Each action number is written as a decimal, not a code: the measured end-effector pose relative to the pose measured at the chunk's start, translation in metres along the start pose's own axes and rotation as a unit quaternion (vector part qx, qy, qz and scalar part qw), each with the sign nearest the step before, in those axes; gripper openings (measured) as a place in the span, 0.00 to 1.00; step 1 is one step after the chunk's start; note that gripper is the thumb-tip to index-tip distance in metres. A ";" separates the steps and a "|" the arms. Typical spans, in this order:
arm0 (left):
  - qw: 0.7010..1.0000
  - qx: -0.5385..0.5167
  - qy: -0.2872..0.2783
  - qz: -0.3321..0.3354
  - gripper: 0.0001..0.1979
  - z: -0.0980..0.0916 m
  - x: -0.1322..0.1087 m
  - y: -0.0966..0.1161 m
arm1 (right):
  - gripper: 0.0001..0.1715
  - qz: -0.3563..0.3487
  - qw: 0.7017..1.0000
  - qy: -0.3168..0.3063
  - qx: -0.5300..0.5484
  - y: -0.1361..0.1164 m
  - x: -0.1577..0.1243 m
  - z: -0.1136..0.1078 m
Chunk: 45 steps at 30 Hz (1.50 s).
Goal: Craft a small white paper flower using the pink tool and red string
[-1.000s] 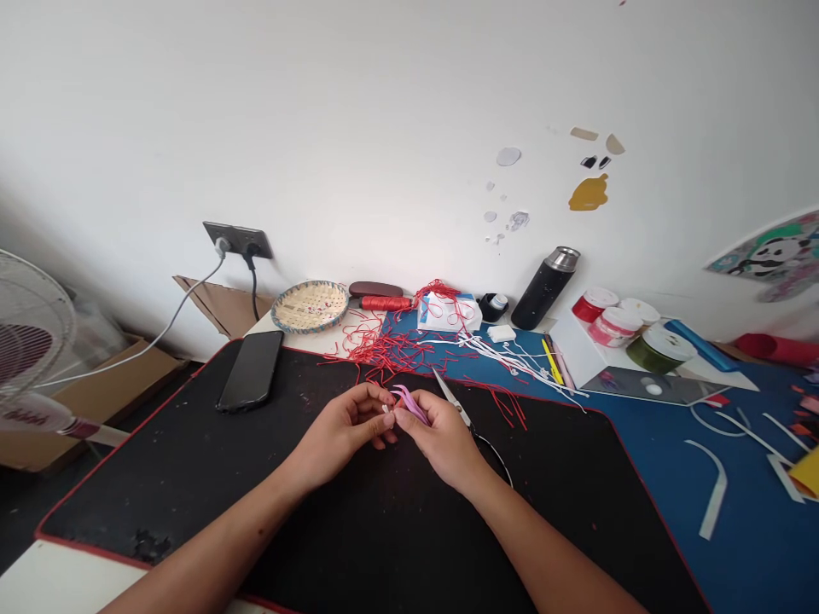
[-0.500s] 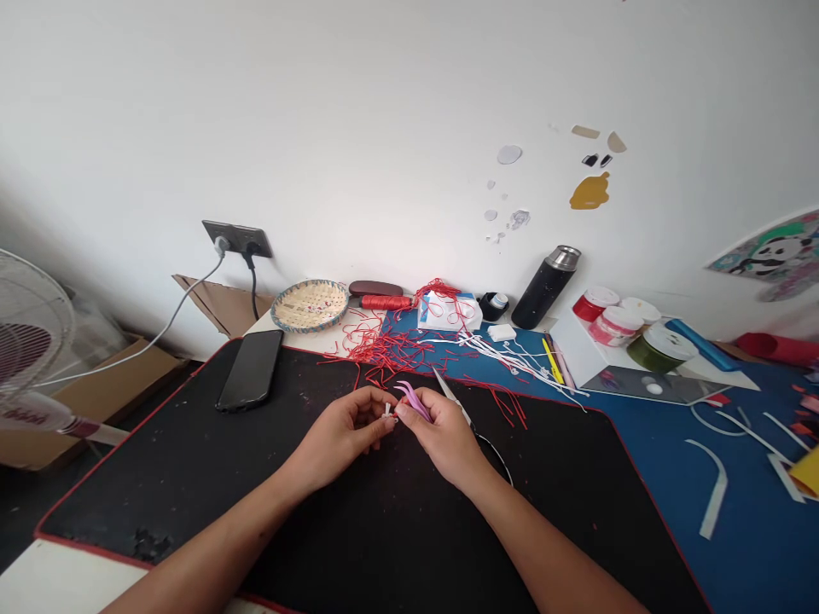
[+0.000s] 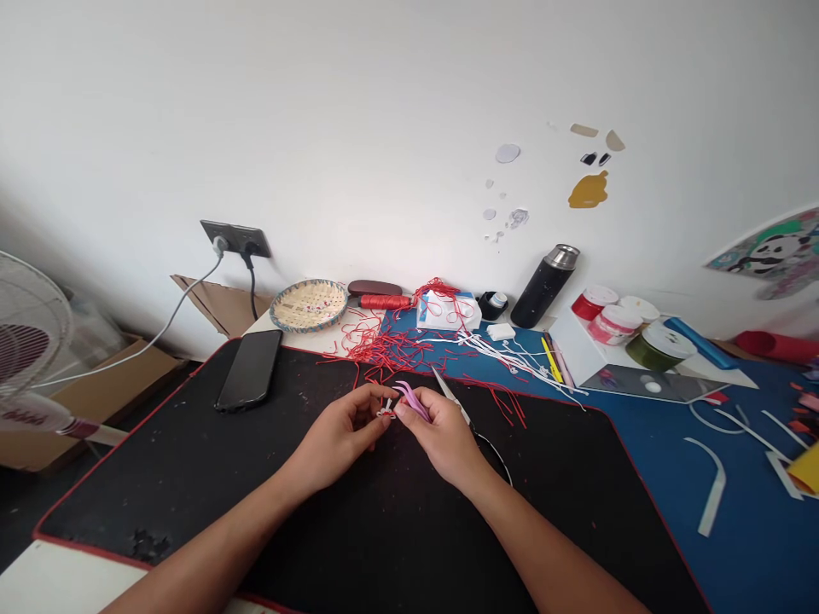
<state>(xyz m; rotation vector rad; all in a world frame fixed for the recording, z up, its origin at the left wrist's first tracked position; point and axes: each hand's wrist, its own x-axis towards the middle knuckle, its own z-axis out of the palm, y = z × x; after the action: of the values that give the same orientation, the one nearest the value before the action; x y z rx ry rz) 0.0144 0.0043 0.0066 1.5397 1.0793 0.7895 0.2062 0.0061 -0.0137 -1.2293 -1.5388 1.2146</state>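
Note:
Over the black mat, my left hand (image 3: 345,431) is closed, its thumb and fingers pinching a small piece of knotted red and white cord (image 3: 386,414). Close beside it, my right hand (image 3: 451,435) is wrapped round purple curved tweezers (image 3: 415,401), whose tips point up and to the left. The right thumb and index finger are right at the edge of the cord piece; whether they touch it is too small to tell. Scissors (image 3: 453,396) lie behind my right hand, their blades pointing away and their handles partly hidden.
The black mat (image 3: 192,503) has a phone (image 3: 249,371) at its left. Beyond are a woven basket (image 3: 309,307), red cord scraps (image 3: 390,350), white cords (image 3: 505,358), a black flask (image 3: 543,288) and lidded jars (image 3: 618,327). A fan (image 3: 31,341) stands at far left.
More red of the cord piece now shows between my hands, and it seems slightly turned. Both hands and the tweezers stay almost in place.

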 end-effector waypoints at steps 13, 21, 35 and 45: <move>0.995 0.098 -0.013 0.027 0.12 0.003 -0.002 -0.005 | 0.12 -0.035 0.998 -0.028 -0.043 -0.007 -0.005 0.003; 0.999 0.027 -0.020 -0.002 0.13 0.004 0.000 -0.005 | 0.14 -0.035 0.998 -0.009 -0.042 -0.008 -0.006 0.001; 0.998 -0.044 -0.047 -0.015 0.18 0.005 0.003 -0.007 | 0.11 -0.027 0.999 -0.012 -0.024 -0.008 -0.007 0.003; 0.999 -0.008 -0.042 -0.017 0.14 0.004 0.003 -0.011 | 0.12 -0.038 0.999 -0.020 -0.019 -0.015 -0.009 0.003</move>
<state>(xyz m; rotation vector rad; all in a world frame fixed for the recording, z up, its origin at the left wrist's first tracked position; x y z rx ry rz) 0.0165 0.0057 -0.0048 1.5249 1.0314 0.7023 0.2021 -0.0040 -0.0003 -1.1674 -1.6307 1.1717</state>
